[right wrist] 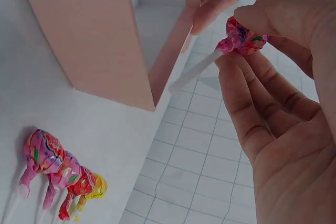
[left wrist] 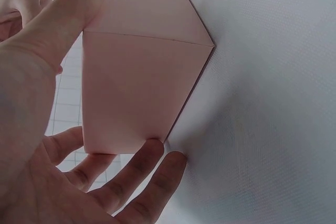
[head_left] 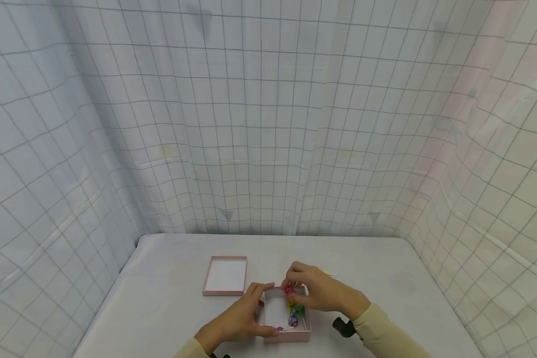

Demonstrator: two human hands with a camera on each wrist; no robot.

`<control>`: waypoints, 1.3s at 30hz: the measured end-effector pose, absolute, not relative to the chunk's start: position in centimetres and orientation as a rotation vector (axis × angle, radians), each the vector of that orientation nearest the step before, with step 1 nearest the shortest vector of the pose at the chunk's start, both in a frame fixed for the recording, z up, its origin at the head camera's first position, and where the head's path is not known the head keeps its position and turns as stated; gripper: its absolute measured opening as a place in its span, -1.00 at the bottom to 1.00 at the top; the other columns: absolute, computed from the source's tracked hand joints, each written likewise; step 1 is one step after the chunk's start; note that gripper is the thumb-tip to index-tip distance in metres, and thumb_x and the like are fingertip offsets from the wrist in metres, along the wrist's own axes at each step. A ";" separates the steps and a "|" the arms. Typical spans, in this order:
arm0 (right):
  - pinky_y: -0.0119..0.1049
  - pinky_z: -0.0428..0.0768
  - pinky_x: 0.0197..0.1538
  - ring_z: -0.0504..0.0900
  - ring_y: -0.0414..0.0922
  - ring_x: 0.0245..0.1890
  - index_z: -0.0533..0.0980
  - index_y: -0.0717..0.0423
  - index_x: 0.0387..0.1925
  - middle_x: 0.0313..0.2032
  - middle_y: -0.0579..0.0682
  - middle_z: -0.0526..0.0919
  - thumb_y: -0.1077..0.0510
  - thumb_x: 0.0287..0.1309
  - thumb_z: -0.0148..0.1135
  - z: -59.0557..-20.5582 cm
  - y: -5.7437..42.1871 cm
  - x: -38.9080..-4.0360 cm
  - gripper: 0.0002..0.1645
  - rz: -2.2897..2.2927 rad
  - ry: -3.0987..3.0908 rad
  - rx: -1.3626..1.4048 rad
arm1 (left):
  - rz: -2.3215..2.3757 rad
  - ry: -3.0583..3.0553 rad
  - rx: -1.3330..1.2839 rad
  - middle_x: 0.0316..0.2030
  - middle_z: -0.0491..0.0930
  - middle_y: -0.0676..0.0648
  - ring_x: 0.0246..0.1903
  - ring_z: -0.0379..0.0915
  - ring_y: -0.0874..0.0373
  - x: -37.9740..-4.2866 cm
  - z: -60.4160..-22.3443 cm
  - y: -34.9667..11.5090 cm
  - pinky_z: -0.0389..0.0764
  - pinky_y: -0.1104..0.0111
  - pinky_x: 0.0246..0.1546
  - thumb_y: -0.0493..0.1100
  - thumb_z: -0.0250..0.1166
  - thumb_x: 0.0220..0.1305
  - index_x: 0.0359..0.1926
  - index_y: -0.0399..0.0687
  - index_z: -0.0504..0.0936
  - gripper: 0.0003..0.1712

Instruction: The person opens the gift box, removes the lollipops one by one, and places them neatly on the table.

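Note:
A pink box (head_left: 287, 336) with a white inside stands uncovered near the front of the table. My left hand (head_left: 246, 314) grips its left side, the thumb at the near corner and the fingers spread along the side to the far corner. Over the box, my right hand (head_left: 315, 288) pinches a lollipop (right wrist: 244, 39) in a pink and red wrapper between thumb and fingers, its white stick pointing toward the box rim. Inside lie several wrapped lollipops, among them a green one (head_left: 299, 310) and a purple one (head_left: 293, 319); the right hand partly covers them.
A shallow pink lid (head_left: 225, 293), white inside, lies behind and left of the box. Beside the box, several more lollipops (right wrist: 44, 150) lie in a row on the white table, mostly hidden behind my right hand in the head view. Gridded white curtains surround the table.

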State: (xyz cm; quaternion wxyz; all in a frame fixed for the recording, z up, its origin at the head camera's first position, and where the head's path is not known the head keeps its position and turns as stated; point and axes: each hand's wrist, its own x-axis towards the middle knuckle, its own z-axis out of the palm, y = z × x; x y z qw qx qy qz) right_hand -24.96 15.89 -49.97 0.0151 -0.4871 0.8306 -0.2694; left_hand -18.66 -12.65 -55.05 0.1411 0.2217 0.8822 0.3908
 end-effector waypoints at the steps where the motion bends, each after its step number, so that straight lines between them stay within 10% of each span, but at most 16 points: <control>1: -0.31 0.82 0.15 0.73 -0.31 0.03 0.80 -0.03 0.09 0.07 -0.12 0.73 0.27 0.51 0.55 -50.0 16.0 -25.0 -0.77 -0.848 2.585 -1.517 | 1.126 2.548 0.638 0.55 0.40 -0.17 0.29 0.64 -0.06 -18.7 -55.1 -12.6 0.76 0.16 0.21 0.19 0.79 0.29 0.81 -0.07 0.24 0.30; 39: -0.25 0.87 0.02 0.73 -0.32 -0.09 0.75 0.14 0.09 -0.02 -0.08 0.76 0.37 0.43 0.57 -50.8 21.1 -25.0 -0.72 -0.940 2.674 -1.416 | 1.121 2.531 0.572 0.58 0.38 -0.19 0.31 0.65 -0.10 -18.8 -55.0 -12.5 0.75 -0.15 0.40 0.18 0.82 0.25 0.82 -0.01 0.22 0.35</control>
